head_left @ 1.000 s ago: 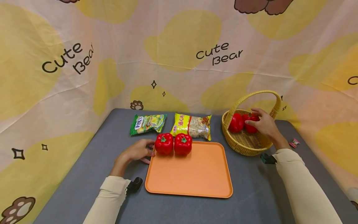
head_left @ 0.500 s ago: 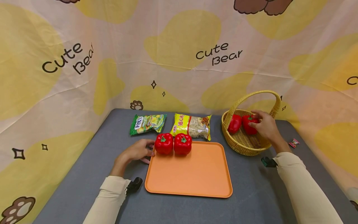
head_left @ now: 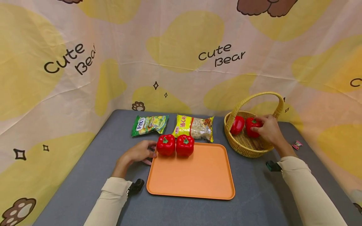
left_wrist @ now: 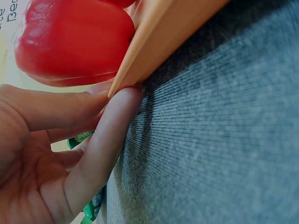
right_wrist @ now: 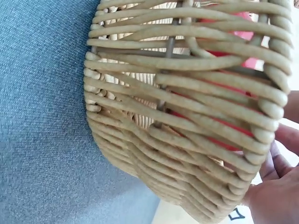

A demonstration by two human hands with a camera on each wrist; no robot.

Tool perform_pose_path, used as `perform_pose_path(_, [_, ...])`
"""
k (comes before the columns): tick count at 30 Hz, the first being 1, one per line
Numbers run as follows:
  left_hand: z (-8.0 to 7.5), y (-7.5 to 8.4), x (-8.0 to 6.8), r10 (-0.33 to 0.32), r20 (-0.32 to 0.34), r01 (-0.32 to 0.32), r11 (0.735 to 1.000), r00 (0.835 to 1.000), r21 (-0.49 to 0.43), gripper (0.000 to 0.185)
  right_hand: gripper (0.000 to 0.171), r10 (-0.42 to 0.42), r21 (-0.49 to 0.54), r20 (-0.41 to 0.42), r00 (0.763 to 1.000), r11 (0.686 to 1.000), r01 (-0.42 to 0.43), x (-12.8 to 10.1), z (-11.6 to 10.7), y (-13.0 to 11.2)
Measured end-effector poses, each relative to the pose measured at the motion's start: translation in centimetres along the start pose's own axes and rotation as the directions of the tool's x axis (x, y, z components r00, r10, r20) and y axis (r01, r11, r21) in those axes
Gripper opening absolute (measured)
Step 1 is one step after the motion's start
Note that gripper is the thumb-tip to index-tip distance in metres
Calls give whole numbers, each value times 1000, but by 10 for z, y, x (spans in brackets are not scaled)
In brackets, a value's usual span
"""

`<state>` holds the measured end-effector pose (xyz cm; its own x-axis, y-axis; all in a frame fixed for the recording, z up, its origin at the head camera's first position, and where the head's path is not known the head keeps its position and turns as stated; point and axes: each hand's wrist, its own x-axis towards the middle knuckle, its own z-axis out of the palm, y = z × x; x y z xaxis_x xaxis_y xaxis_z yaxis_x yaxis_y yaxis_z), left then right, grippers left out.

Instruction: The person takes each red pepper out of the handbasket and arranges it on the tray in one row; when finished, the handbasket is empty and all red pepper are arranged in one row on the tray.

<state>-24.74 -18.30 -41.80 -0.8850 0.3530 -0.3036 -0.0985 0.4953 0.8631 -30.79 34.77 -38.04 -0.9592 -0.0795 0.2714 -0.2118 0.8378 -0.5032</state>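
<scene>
1. Pepper in the basket is what the head view settles on: the right-hand red pepper [head_left: 252,127] of the two in the wicker basket [head_left: 246,147] lies just to the left of the right hand [head_left: 270,129], on the side toward the tray. The fingers curl round its far and top sides, so the hand has hold of it, with the pepper low inside the basket under the arch of the handle. It is squat, stem end up, with no long axis to speak of. The other basket pepper [head_left: 237,124] sits just beside it, leaning on the left wall. The right hand is the nearer by far; the left hand [head_left: 139,153] is well apart, by the orange tray [head_left: 195,175].

2. From the left wrist view, the left hand's fingers [left_wrist: 100,140] lie fairly straight and relaxed, gripping nothing, their tips touching the tray's rim [left_wrist: 154,42], with a tray pepper [left_wrist: 74,42] just above them.

3. From the right wrist view, the basket's weave [right_wrist: 187,140] fills the frame, red showing through the gaps; only the heel and fingertips of the right hand [right_wrist: 275,186] show at the lower right edge, so the grip cannot be judged from there.

4. Against a second ago, the basket has tipped and slid a little toward the person, and the right hand has closed further round the pepper. The left hand, the tray's two peppers and both packets have not moved.
</scene>
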Motion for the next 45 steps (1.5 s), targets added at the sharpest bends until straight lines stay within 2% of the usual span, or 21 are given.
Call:
perform_pose_path(6, [0,-1,1,0,-3,0,1000,1000,6,52,47,-41,-2,-4,999,999,41,-5,3,-2])
perform_pose_path(9, [0,-1,1,1,-6,-1,1000,1000,7,52,48,-36,6,25,999,999,36,-6,3,-3])
perform_pose_path(14, [0,0,1,-4,-12,4,1000,1000,4,51,65,-11,38,59,998,999,9,-8,3,0])
perform_pose_path(18, [1,1,2,0,-11,0,1000,1000,4,50,80,-10,51,46,999,999,8,-11,1,2])
perform_pose_path(23, [1,0,2,8,-9,-8,1000,1000,3,50,82,-16,19,7,1000,1000,15,-17,-4,-2])
perform_pose_path(30, [1,0,1,12,-1,-12,1000,1000,7,50,84,-16,36,-80,997,999,19,-27,-13,-12])
perform_pose_path(39, [0,-1,2,4,-4,-4,1000,1000,16,49,92,22,109,-55,998,994,-16,-46,-21,-33])
perform_pose_path(45, [0,-3,3,12,1,-12,1000,1000,8,49,90,15,122,-52,999,993,-9,-60,-24,-52])
